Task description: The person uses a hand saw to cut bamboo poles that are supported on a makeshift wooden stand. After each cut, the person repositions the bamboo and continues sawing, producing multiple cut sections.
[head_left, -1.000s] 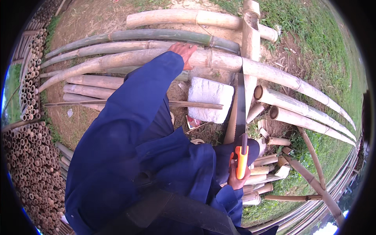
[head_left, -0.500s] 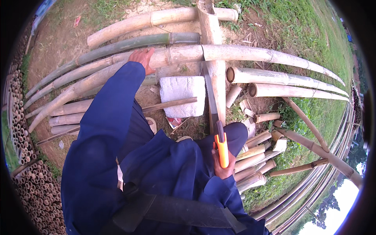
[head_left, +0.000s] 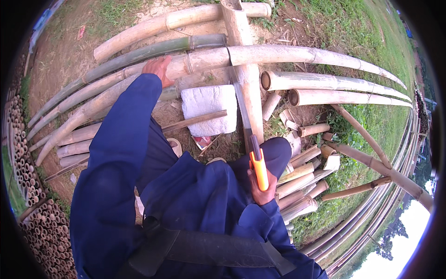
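A long pale bamboo pole [head_left: 278, 54] lies crosswise on an upright-running thick bamboo support [head_left: 247, 88]. My left hand [head_left: 159, 69] rests flat on the pole, left of a dark narrow cut line, its fingers spread over the top. Low at centre right, my right hand [head_left: 261, 183] wraps round the orange handle of a handsaw [head_left: 260, 169]. Its blade runs away from me along the support and meets the pole at the cut; the blade's far part is blurred. Just left of the blade sits a white block [head_left: 210, 109] with a thin bamboo strip [head_left: 195, 121] across it.
A green bamboo pole [head_left: 139, 56] and another pale pole [head_left: 153, 30] lie beyond. Two cut poles [head_left: 316, 82] extend right. Short bamboo offcuts [head_left: 297, 186] pile beside my right knee. Stacked bamboo [head_left: 46, 228] stands at far left; a bamboo frame [head_left: 385, 174] stands at right.
The whole view has shifted a little, so the poles sit slightly higher and further left. My left hand stays on the pole, and my right hand keeps its hold on the handsaw.
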Available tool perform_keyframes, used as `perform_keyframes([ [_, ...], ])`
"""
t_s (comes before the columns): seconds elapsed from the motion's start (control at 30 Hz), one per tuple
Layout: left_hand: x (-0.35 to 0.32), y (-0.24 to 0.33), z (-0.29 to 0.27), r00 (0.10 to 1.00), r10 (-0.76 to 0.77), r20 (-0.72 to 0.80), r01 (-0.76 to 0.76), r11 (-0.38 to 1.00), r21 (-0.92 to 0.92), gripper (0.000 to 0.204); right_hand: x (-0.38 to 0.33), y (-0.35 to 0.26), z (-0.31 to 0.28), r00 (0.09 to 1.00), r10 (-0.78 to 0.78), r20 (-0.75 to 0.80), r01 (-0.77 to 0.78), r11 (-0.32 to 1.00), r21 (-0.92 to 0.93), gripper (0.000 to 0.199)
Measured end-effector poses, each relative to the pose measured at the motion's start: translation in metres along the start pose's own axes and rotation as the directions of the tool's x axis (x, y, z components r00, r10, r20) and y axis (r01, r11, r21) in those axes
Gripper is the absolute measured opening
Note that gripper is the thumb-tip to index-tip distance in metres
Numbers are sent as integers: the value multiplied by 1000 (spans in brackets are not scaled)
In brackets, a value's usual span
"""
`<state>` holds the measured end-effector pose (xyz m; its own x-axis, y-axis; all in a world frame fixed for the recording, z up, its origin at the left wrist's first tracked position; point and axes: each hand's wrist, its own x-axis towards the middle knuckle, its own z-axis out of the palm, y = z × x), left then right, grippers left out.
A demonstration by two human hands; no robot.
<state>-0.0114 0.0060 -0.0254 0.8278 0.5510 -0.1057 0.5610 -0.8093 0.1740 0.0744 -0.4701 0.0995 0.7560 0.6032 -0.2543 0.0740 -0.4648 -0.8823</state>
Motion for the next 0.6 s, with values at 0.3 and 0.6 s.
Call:
perform_keyframes([
  [0.3,10,-4,3,999,51,4,-51,998,-45,86,156,-1,86,988,-125,-85,132,988,83,21],
  [0.6,6,-7,6,998,33,54,-31,999,-34,84,33,27,25,993,-99,-59,97,995,-29,23],
])
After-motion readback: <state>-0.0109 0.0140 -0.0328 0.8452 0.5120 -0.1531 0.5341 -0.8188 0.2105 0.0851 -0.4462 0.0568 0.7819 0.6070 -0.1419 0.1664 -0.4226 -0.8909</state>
